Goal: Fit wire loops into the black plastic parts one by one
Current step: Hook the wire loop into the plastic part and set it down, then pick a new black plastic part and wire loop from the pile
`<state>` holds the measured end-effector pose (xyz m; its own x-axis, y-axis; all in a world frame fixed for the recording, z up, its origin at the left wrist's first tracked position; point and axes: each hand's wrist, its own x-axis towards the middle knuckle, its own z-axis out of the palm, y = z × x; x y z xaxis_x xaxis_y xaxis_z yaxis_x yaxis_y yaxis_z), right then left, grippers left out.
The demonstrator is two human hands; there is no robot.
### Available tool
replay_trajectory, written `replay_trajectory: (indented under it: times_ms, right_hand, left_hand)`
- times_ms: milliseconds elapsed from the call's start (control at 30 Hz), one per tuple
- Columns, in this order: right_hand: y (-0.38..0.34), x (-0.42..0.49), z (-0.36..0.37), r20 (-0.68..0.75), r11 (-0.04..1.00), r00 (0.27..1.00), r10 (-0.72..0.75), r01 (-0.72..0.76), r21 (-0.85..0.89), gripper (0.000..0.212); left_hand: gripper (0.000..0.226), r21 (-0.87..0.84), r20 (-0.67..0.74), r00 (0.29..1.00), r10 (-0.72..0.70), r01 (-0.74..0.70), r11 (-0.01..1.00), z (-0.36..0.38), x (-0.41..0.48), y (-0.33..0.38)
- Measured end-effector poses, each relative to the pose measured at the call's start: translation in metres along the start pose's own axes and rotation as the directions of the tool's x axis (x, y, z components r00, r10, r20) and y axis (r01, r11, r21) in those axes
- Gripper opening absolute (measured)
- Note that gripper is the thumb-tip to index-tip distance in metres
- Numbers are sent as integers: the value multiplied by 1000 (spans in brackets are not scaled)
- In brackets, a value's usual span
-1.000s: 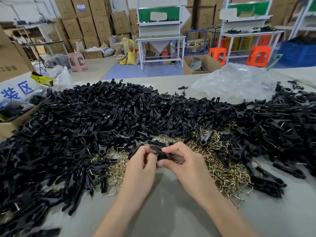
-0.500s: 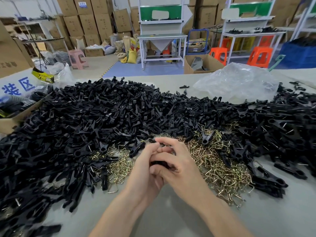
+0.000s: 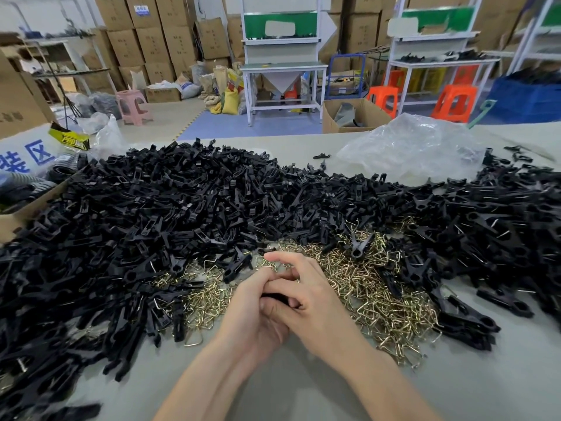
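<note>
At the near middle of the grey surface (image 3: 303, 390), the left hand (image 3: 252, 311) and the right hand (image 3: 315, 305) were found clamped together, the right one laid over the left. One second before, only the fingertips had been joined, and a black part was openly shown between them. Now the black part (image 3: 273, 297) was almost covered, and only a dark sliver was seen in the gap between the two hands. From this it was judged that a loop was being pressed into its seat. The loop itself was hidden, so it could not be told whether it was already seated.

From 12 to 3 o'clock of the hands the wire loops (image 3: 379, 299) were spread. They were thin, shiny and brass-coloured, bent into angular open shapes and much tangled, so they were expected to hook into each other when lifted. Around them, from 9 through 12 to 3 o'clock, the black plastic parts (image 3: 182, 208) were heaped. These were matt, long and flat, many with a forked end and a round eye. Far off at 1 o'clock a crumpled clear plastic bag (image 3: 409, 147) was lying.
</note>
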<state>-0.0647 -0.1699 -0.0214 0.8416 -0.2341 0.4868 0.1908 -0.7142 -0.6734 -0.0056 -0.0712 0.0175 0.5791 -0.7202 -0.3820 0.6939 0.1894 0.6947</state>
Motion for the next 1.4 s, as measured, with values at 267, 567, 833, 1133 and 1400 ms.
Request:
replay_trajectory:
  times_ms: [267,567,833,1133,1400]
  right_hand:
    - [0,-1,-2,-38,1000,999,-2,1,-6,29]
    - [6,-3,-12,-142,965,982,-127,90,-245,24]
    - [0,18,-65,-420,955,864,277,-199,220,24]
    - [-7,64,-164,-300,469,651,698,-99,878,19]
    - [0,11,-28,-241,876,871,429,-335,348,36]
  left_hand:
    - [23,53,28,996,82,-84,995,-2,1,-2]
    - [29,165,-25,962,271,-264,950,-13,11,3]
    - [37,324,23,934,356,-344,881,-23,14,-3]
    - [43,595,15,826,563,-460,659,-28,8,-2]
    - [36,979,107,383,918,123,-165,-69,5,30]
